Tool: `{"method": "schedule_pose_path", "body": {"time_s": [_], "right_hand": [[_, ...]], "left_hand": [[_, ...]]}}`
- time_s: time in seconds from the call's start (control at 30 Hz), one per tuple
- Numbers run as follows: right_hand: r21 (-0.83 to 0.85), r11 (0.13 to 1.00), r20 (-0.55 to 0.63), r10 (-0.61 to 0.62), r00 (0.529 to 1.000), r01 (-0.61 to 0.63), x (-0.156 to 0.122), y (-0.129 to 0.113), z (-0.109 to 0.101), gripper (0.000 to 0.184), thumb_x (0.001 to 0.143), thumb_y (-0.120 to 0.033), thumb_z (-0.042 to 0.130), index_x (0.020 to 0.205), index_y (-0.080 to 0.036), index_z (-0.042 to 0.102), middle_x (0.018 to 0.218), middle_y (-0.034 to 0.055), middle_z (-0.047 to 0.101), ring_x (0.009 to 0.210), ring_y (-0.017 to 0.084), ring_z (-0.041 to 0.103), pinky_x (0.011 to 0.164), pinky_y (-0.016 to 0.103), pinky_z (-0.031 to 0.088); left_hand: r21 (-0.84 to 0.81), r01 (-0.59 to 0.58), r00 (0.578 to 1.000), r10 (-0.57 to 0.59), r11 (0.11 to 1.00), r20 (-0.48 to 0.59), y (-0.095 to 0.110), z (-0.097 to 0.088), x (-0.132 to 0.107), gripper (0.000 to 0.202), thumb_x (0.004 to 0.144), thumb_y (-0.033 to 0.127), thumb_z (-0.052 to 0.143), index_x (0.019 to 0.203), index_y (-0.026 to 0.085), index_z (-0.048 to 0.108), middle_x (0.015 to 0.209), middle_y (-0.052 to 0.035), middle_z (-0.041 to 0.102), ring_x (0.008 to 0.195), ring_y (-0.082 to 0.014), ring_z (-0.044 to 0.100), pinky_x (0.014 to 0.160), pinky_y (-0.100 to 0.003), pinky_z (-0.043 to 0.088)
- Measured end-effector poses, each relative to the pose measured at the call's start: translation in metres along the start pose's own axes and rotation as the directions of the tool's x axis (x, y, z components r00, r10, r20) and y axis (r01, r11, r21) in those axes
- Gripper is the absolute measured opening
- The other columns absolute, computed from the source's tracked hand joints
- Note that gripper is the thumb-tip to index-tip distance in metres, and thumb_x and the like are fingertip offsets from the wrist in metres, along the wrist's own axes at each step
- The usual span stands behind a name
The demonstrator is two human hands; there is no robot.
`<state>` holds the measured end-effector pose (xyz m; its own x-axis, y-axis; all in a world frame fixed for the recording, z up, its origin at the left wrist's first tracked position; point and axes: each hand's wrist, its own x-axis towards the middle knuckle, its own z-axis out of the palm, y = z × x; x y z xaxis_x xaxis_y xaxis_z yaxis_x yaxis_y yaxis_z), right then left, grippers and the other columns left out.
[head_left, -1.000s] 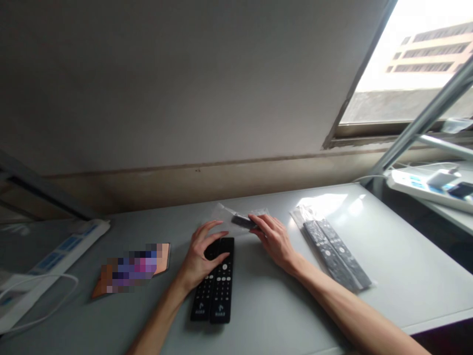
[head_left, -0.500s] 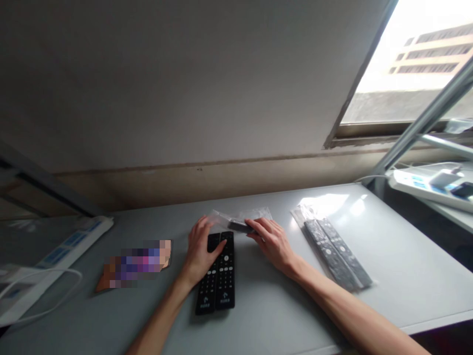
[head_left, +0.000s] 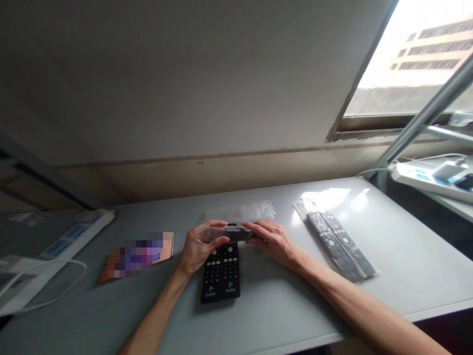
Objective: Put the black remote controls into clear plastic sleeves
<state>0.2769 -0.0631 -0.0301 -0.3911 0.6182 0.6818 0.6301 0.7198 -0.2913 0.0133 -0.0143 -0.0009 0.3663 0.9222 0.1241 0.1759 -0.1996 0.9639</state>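
Observation:
A dark remote control in clear plastic [head_left: 232, 234] is held crosswise between my hands. My left hand [head_left: 194, 250] grips its left end, thumb in front and fingers behind. At its right end, the fingers of my right hand [head_left: 275, 242] close on it. Below lie two black remote controls side by side on the table, a left one [head_left: 212, 281] and a right one [head_left: 230, 278]; their upper ends are hidden. Behind the hands is a flat clear plastic bag [head_left: 254, 210].
Two remote controls in clear plastic [head_left: 340, 245] lie to the right. A blurred-out colourful flat item [head_left: 162, 251] lies to the left. White power strips stand at the left [head_left: 74, 241] and far right [head_left: 432, 180]. A white cable [head_left: 83, 273] loops at the left edge.
My left hand has come off the lower remotes and taken the left end of the held remote's wrapping. The held remote now lies level across, nearer to me. The view has shifted slightly.

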Motion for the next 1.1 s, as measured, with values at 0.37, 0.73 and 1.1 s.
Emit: {"method": "schedule_pose_path", "body": {"time_s": [0.37,0.73,1.1], "right_hand": [[0.084,0.831,0.024,0.55,0.835,-0.55,0.008,0.015,-0.013,0.035,0.104,-0.048,0.058,0.108,-0.019,0.076,0.079,0.005,0.072,0.058,0.016,0.058,0.06,0.03,0.046],[0.432,0.677,0.14,0.602,0.786,-0.595,0.033,0.006,-0.045,0.05,0.098,-0.061,0.056,0.072,-0.019,0.063,0.066,0.0031,0.064,0.06,0.015,0.055,0.057,0.027,0.041],[0.453,0.832,0.05,0.335,0.941,-0.32,0.138,-0.024,-0.111,0.031,0.095,-0.043,0.065,0.077,-0.018,0.062,0.076,0.001,0.063,0.068,0.013,0.06,0.06,0.024,0.049]], "left_hand": [[-0.441,-0.013,0.936,-0.144,0.897,-0.322,-0.011,-0.006,0.012,0.046,0.057,0.036,0.102,0.094,0.014,0.085,0.096,-0.0099,0.084,0.071,-0.0195,0.078,0.072,-0.03,0.065],[-0.702,-0.012,0.941,-0.23,0.712,-0.248,-0.011,-0.008,0.015,0.044,0.05,0.028,0.105,0.085,0.015,0.081,0.091,-0.0043,0.083,0.075,-0.0176,0.079,0.076,-0.027,0.066],[-0.731,0.16,0.985,-0.153,0.663,0.077,-0.007,-0.018,0.004,0.057,0.069,0.043,0.097,0.113,0.015,0.073,0.085,-0.003,0.075,0.063,-0.0134,0.071,0.049,-0.02,0.056]]}}
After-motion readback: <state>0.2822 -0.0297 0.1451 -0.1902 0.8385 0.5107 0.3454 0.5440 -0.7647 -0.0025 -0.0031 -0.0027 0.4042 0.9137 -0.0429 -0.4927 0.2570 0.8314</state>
